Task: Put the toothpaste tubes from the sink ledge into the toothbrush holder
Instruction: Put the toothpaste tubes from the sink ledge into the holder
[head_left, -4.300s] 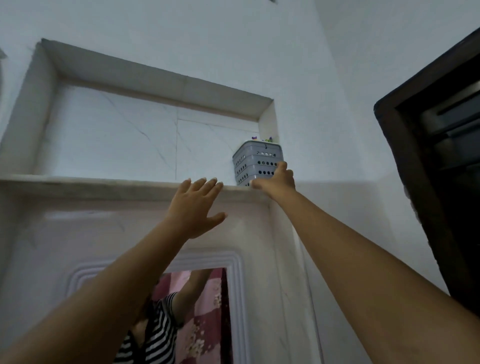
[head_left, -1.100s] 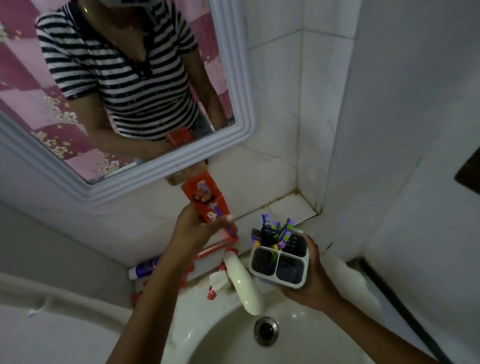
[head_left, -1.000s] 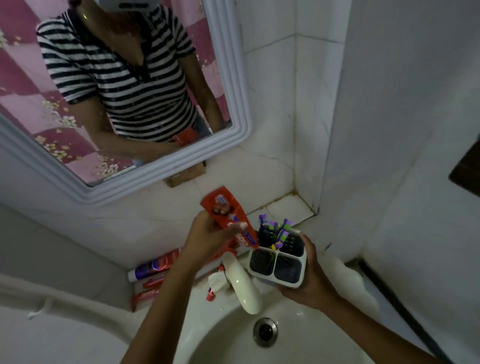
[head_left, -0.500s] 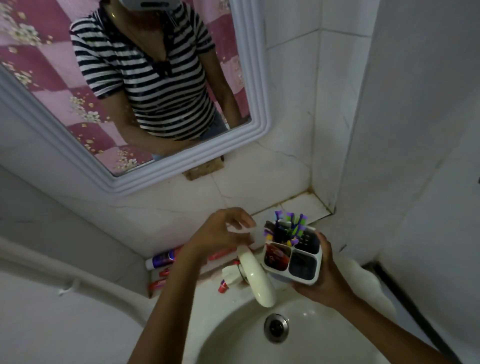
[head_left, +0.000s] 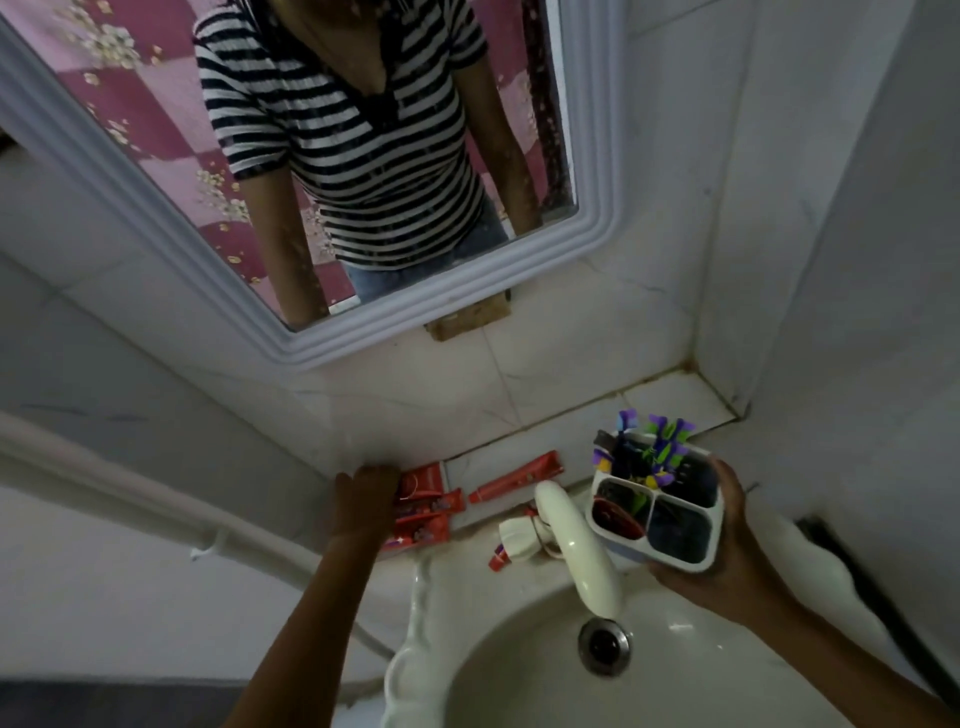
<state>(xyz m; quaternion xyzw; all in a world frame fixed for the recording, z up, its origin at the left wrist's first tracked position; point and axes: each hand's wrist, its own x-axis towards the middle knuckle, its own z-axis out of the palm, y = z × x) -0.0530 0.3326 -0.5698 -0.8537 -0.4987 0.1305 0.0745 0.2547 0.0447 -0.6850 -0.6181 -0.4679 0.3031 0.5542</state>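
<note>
Head view: first tube now in holder, gripped by right hand; left hand back on ledge tubes, grasp unclear.

— Can you read anything on those red toothpaste tubes along the sink ledge?

— No; there's printing on them, pale marks and a bit of purple, but it's too blurred to make out a word or a brand.

— And the toothbrush holder?

— Plain white; no label, no number that I can see.
</note>
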